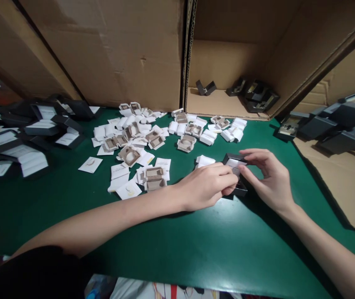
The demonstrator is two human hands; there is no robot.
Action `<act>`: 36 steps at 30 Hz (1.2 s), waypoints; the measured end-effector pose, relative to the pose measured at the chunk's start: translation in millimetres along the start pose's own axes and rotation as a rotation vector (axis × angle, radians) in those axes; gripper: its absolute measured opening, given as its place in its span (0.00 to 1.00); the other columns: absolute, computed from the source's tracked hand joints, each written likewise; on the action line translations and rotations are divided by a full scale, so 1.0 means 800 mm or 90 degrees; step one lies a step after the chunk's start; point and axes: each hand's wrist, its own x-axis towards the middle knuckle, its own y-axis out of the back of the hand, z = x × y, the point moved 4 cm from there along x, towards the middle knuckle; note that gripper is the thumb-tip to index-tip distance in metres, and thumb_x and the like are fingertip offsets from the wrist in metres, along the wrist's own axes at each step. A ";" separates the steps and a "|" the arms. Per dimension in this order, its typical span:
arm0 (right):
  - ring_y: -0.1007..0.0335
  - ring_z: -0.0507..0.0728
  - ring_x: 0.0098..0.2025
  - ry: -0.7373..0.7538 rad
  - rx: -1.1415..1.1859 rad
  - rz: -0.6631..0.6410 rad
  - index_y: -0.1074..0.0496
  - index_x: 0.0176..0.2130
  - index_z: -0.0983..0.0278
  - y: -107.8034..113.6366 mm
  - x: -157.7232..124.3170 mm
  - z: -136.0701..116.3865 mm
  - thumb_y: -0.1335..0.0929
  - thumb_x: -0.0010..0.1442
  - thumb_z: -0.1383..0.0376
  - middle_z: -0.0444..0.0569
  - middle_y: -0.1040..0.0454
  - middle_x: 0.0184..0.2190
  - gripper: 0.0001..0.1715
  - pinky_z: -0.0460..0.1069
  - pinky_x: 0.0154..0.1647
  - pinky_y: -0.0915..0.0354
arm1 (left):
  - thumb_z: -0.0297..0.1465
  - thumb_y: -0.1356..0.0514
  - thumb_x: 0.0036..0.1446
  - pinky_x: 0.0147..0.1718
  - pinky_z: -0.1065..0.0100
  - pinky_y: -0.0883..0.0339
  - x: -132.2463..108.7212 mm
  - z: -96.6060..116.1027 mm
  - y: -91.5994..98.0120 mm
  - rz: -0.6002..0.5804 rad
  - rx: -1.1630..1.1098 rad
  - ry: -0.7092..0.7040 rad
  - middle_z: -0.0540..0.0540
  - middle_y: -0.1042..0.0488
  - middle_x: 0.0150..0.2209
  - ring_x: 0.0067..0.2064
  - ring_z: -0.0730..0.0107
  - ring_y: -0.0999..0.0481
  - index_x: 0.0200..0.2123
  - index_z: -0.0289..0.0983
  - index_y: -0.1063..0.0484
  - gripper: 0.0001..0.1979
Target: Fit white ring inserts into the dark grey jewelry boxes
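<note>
Black box (240,190): pinched between both hands, low on the green table (196,249) — apparently braced there for steadiness.
Left hand (207,185): fingertips closed on its left side.
Right hand (269,178): thumb and fingers closed on its right side.
White inserts (152,141): strewn just beyond the left hand — kept within reach.

Count, one frame. You have two hands in view, left hand (207,185) and right hand (267,178), both gripping one small black box (231,158) just in front of the open carton (227,54).

- Cartons open: one.
- Inside it: one lone black box (205,88), plus a cluster (255,96) of roughly four.
- Left-front of the carton: white and beige inserts (152,141), well over thirty; exact count not readable.
- Heaps of black boxes: two, a left heap (24,137) far left of the carton and a right heap (342,120) just right of it.
</note>
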 end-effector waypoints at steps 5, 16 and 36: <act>0.26 0.56 0.40 -0.052 -0.024 -0.017 0.33 0.43 0.60 -0.003 -0.006 0.014 0.30 0.57 0.64 0.49 0.26 0.39 0.13 0.51 0.40 0.28 | 0.17 0.50 0.53 0.35 0.69 0.39 0.000 0.003 -0.003 -0.020 0.017 -0.034 0.47 0.33 0.34 0.36 0.70 0.36 0.29 0.36 0.39 0.09; 0.26 0.58 0.42 -0.040 -0.106 -0.148 0.35 0.50 0.60 -0.011 -0.002 0.000 0.33 0.59 0.59 0.51 0.26 0.44 0.19 0.51 0.40 0.30 | 0.15 0.50 0.49 0.34 0.69 0.39 0.000 0.003 -0.006 -0.018 -0.012 -0.039 0.46 0.34 0.33 0.36 0.69 0.37 0.26 0.37 0.44 0.11; 0.30 0.54 0.32 -0.124 -0.064 -0.079 0.28 0.37 0.60 -0.003 -0.001 0.009 0.31 0.55 0.63 0.44 0.25 0.32 0.07 0.47 0.32 0.34 | 0.20 0.49 0.57 0.48 0.64 0.38 0.005 -0.007 0.030 0.089 0.109 0.029 0.46 0.29 0.37 0.43 0.66 0.33 0.33 0.35 0.33 0.07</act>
